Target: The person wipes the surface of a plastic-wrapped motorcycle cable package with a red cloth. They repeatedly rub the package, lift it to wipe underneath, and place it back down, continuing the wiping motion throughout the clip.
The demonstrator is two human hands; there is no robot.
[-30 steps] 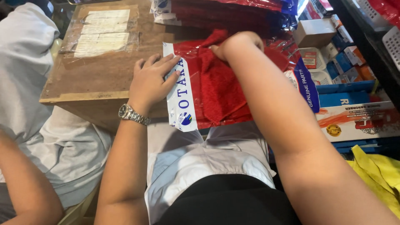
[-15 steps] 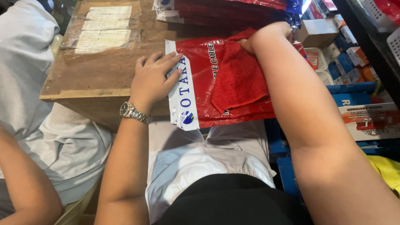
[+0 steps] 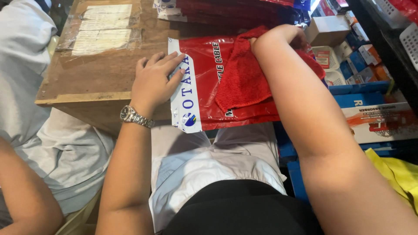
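1. Sitting across the upper left of the frame is a worn wooden table (image 3: 100, 78), with a taped sheet of paper under clear plastic near its far edge; it carries the work.
2. Lying flat at centre frame, a red plastic bag (image 3: 204, 87) with a white band along its left end hangs a little over the table's near edge. It looks smooth and glossy, with hardly a crease on the part that shows.
3. Spread over the bag's right half is a red terry cloth (image 3: 244, 78), folded and bunched. Judging by that, the wiping seems partway through: the cloth covers only the right portion, and the white band is not under it.
4. Pressing open-palmed on the white band, the left hand (image 3: 154, 80), wristwatch behind it, pins the bag down with fingers splayed.
5. Up at upper centre, the right hand (image 3: 278, 37) is closed on the cloth's top edge, though the forearm hides most of the fingers, so the exact grip is unclear.
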